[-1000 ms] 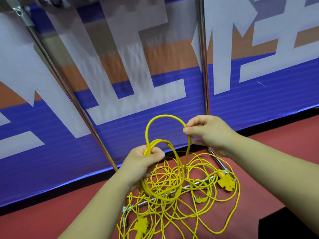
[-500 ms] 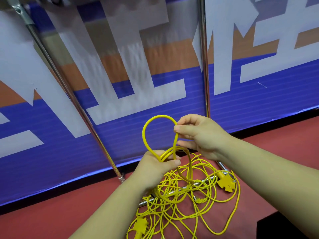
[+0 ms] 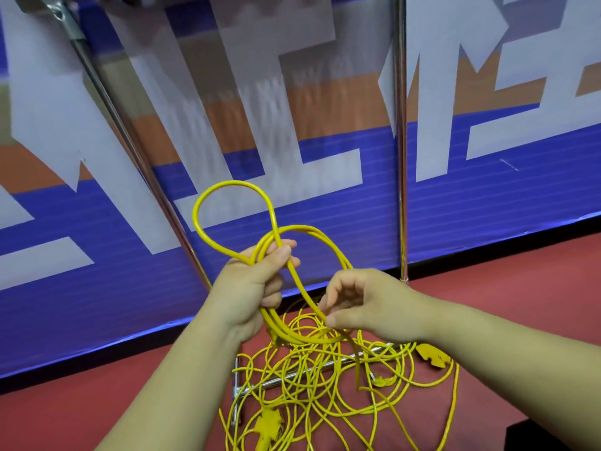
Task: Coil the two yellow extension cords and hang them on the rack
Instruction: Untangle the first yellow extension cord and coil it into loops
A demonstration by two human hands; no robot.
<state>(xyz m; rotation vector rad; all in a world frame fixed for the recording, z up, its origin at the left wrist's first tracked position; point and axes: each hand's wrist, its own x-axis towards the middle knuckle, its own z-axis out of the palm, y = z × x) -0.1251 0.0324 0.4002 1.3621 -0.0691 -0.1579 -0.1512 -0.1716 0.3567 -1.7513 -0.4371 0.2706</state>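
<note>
Now that my right grip (image 3: 370, 304) has dropped away from the top of the fresh loop (image 3: 232, 185), that turn sits with the others clenched in my left grip (image 3: 253, 281): one more lap of the first yellow cord gathered. Most of both cords (image 3: 325, 379) lies tangled on the red floor (image 3: 97, 385), draped over the rack's foot bar (image 3: 257, 385), so I judge hanging is far off. Whether my right fingers (image 3: 338, 288) pinch the trailing strand or merely brush it, I cannot tell, nor which strand belongs to which cord. The rack's posts (image 3: 402, 157) run out of frame above.
</note>
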